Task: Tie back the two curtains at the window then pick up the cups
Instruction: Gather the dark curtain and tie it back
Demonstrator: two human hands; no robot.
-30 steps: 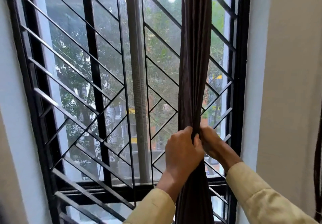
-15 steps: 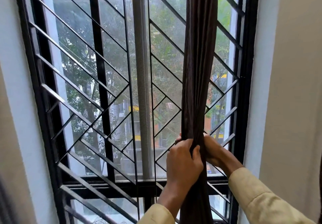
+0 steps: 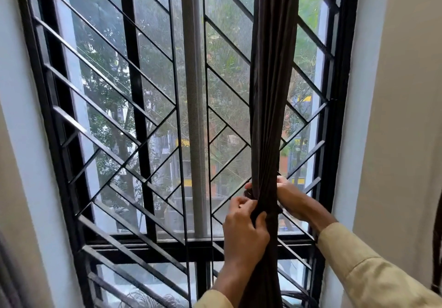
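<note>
A dark brown curtain (image 3: 267,92) hangs gathered into a narrow bundle in front of the right half of the window. My left hand (image 3: 244,231) grips the bundle from the front at its pinched waist, fingers curled into the folds. My right hand (image 3: 288,195) reaches round the bundle from the right and holds it at the same height; its fingertips show on the far left side of the cloth. Whether a tie band is in my fingers is hidden by the folds. No cups are in view.
Behind the curtain stands a window with a black metal grille (image 3: 134,106) of diagonal bars and a grey mesh screen. Cream walls flank it on both sides (image 3: 406,116). A strip of dark cloth (image 3: 436,248) shows at the far right edge.
The view has shifted, so the window sits a little further right and lower. My left hand has slid slightly down and left on the bundle; my right hand's fingers now wrap further round behind it.
</note>
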